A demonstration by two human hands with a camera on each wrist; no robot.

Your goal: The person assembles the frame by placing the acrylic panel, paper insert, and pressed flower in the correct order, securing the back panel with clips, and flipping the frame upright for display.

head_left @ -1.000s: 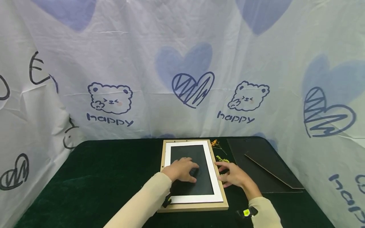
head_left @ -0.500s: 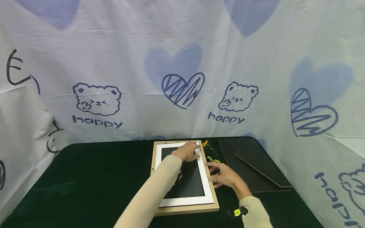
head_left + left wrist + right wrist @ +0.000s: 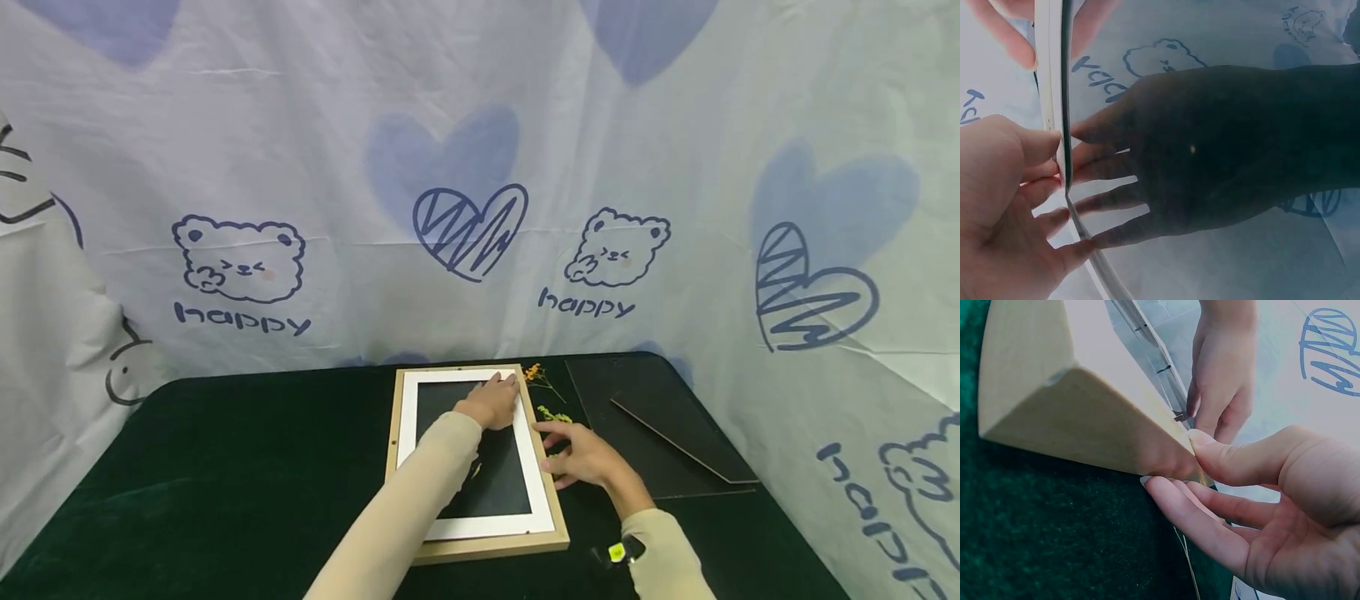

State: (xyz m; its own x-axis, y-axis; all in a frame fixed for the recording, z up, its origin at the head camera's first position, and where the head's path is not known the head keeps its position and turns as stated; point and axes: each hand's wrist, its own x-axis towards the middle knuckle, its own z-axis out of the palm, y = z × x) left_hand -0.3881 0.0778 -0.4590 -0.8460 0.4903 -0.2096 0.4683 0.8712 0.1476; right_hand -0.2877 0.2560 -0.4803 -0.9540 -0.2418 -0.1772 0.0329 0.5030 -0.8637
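A light wooden picture frame (image 3: 491, 546) lies on the dark green cloth. Inside it sits a white mat (image 3: 483, 527) around a dark, glossy panel (image 3: 498, 487). My left hand (image 3: 491, 404) reaches across to the upper right, its fingertips on the mat near the frame's inner edge. In the left wrist view a glossy surface mirrors that hand (image 3: 1010, 206). My right hand (image 3: 588, 454) holds the frame's right side. In the right wrist view, its thumb (image 3: 1235, 456) rests on the wooden rim and the fingers lie against the outer side and underside.
An orange-flowered sprig (image 3: 534, 373) and a yellow-flowered one (image 3: 553, 415) lie right of the frame. Beyond them are dark flat boards (image 3: 645, 467), one overlapping another. A printed white curtain (image 3: 337, 167) rises behind the green-covered table (image 3: 247, 483).
My left hand has moved from over the panel's middle to the mat's upper right edge. The right hand has stayed at the frame's side. The head view has shifted slightly right.
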